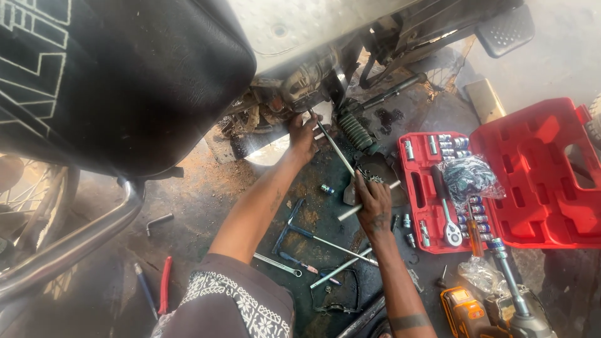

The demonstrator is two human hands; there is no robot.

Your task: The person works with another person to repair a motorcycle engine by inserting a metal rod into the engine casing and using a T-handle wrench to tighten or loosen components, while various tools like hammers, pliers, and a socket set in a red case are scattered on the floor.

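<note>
Far to the left of my left grip: a black motorcycle seat (125, 69) fills the upper corner, with a chrome pipe (69, 241) curving under it. On the oily floor (206, 194) down there lie red-handled pliers (165, 285) and a small bent hex key (159, 220).

My left hand (303, 134) reaches up under the engine (294, 87). Its grip is closed round the upper end of a long T-handle wrench (335, 147); the fingertips are hidden against the engine, so I cannot tell how tight the hold is.

Below the left forearm, flat on the floor: a second T-handle wrench (307, 231), a combination spanner (278, 265) and a small screwdriver (300, 263).

The wrench shaft runs down and right from the left grip to my right hand (374, 203). That grip is clamped over the crossbar, which sticks out on both sides of the fist. A green coil spring (355, 130) sits just above it, between the two hands.

Right of the right grip: an open red socket case (501, 181), touching nothing I hold. A ratchet (447, 219) lies in its tray, a clear bag of dark parts (466, 175) on top. Near the bottom edge, an orange-and-black power tool (466, 313).
</note>
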